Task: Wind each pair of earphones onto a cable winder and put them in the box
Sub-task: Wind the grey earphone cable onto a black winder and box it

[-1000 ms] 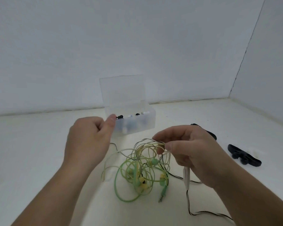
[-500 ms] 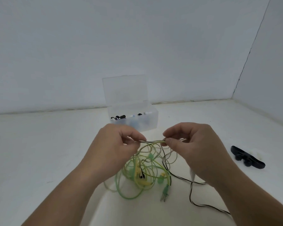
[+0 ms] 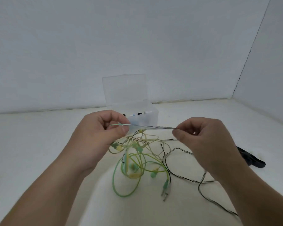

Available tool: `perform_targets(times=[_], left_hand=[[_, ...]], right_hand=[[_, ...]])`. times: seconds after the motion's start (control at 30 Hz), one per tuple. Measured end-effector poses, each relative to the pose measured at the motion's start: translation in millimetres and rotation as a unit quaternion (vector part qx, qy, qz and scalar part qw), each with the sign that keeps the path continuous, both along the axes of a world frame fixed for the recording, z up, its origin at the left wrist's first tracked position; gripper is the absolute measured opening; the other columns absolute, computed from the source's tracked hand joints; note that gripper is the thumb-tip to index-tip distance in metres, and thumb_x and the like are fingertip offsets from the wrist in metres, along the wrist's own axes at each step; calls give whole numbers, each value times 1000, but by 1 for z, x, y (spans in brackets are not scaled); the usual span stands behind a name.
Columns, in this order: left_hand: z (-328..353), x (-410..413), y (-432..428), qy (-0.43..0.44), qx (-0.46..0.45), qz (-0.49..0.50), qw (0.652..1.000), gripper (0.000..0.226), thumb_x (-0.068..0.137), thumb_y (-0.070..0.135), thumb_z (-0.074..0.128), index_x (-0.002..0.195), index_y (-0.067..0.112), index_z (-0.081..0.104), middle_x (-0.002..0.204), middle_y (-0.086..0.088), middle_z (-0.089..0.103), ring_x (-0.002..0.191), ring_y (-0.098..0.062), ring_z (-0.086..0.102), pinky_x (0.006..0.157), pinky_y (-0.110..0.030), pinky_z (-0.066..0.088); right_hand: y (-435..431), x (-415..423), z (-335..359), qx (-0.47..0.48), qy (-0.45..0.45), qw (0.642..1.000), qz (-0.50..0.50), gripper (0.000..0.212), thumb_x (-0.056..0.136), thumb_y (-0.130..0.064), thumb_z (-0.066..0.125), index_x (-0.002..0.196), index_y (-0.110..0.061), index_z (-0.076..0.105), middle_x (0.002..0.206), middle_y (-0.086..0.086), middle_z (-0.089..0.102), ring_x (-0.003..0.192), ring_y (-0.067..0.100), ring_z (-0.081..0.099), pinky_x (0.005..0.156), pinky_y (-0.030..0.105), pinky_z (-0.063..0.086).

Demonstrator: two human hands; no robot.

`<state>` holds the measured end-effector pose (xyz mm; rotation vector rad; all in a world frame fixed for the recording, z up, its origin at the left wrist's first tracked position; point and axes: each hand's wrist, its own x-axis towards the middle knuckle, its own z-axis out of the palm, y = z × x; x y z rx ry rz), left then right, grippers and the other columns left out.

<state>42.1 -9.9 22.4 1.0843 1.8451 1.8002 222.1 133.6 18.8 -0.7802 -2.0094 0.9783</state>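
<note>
A tangle of green and yellow earphone cables [image 3: 137, 162] hangs and lies on the white surface between my hands, with a black-and-white cable [image 3: 183, 176] trailing to the lower right. My left hand [image 3: 103, 136] pinches a bundle of strands, and my right hand [image 3: 201, 137] pinches the same strands further along, so they run taut between the hands. Behind them stands the clear plastic box [image 3: 147, 119] with its lid up and several earphone parts inside. A black cable winder [image 3: 250, 158] lies at the right, partly hidden by my right wrist.
Two jack plugs [image 3: 165, 192] rest on the surface below the tangle. White walls close the back and the right side, meeting in a corner at the upper right.
My left hand came in from near the box and took hold of the strands. Both hands have since risen and pulled apart, stretching the strands taut and lifting part of the tangle.
</note>
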Motion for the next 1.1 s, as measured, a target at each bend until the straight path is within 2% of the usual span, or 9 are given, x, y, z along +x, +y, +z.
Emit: perform_targets(times=[0.13, 0.23, 0.37, 0.47, 0.73, 0.87, 0.97, 1.03, 1.1], left_hand=[[1, -6, -2, 75, -53, 126, 988, 40, 77, -17, 51, 73, 17, 71, 51, 8, 31, 44, -8, 28, 43, -19, 26], [1, -13, -3, 89, -78, 233, 965, 37, 75, -14, 51, 71, 19, 69, 47, 10, 34, 40, -10, 29, 43, -20, 28], [2, -22, -6, 4, -76, 261, 962, 31, 74, -13, 54, 73, 14, 69, 52, 4, 43, 36, -7, 32, 43, -19, 28], [4, -22, -6, -36, -46, 297, 953, 30, 72, -14, 52, 66, 13, 63, 62, -8, 50, 49, -19, 39, 52, -24, 27], [-2, -29, -4, -12, -84, 364, 927, 38, 78, -17, 41, 72, 19, 51, 69, 1, 41, 57, -22, 32, 53, -27, 24], [-10, -29, -6, 176, -194, 300, 917, 39, 69, -15, 45, 79, 22, 53, 77, 4, 45, 57, -21, 46, 49, -29, 31], [-12, -20, -3, 166, -211, 155, 951, 49, 70, -19, 48, 83, 25, 65, 80, 1, 49, 61, -15, 45, 46, -20, 34], [-11, -15, -3, 158, -206, 99, 961, 55, 71, -17, 50, 91, 31, 68, 97, 6, 58, 71, -11, 53, 50, -14, 38], [-9, -13, -4, 145, -177, 57, 972, 45, 69, -2, 57, 90, 34, 72, 101, 9, 69, 76, -27, 62, 58, -24, 43]], right_hand=[[8, 2, 1, -37, 41, 998, -38, 23, 90, -24, 71, 71, -10, 71, 38, -10, 33, 33, 8, 27, 38, 12, 24], [12, 3, 1, -86, 83, 992, -43, 25, 91, -27, 68, 71, -14, 73, 43, -10, 36, 40, 8, 28, 47, 22, 28], [16, 5, 3, -151, 189, 965, -98, 25, 94, -21, 64, 72, -11, 70, 44, -10, 35, 40, 9, 26, 46, 23, 26], [17, 8, 6, -198, 274, 933, -120, 27, 99, -19, 57, 75, -12, 65, 45, -10, 30, 40, 10, 23, 39, 18, 25], [23, 8, 5, -306, 392, 857, -136, 34, 95, -9, 48, 62, -16, 42, 53, -2, 29, 54, 18, 20, 48, 30, 17], [20, 8, 12, -360, 378, 853, -18, 35, 100, -16, 47, 66, -15, 40, 52, -2, 55, 48, 16, 52, 46, 23, 40], [12, 7, 16, -385, 306, 866, 93, 40, 102, -22, 41, 63, -14, 37, 76, 13, 71, 71, 25, 71, 64, 30, 52], [6, 8, 19, -394, 299, 857, 143, 39, 98, -17, 41, 60, -14, 36, 89, 21, 74, 86, 33, 74, 72, 36, 58], [1, 10, 21, -405, 292, 847, 185, 37, 87, -18, 45, 51, -13, 38, 96, 26, 73, 87, 37, 74, 71, 37, 61]])
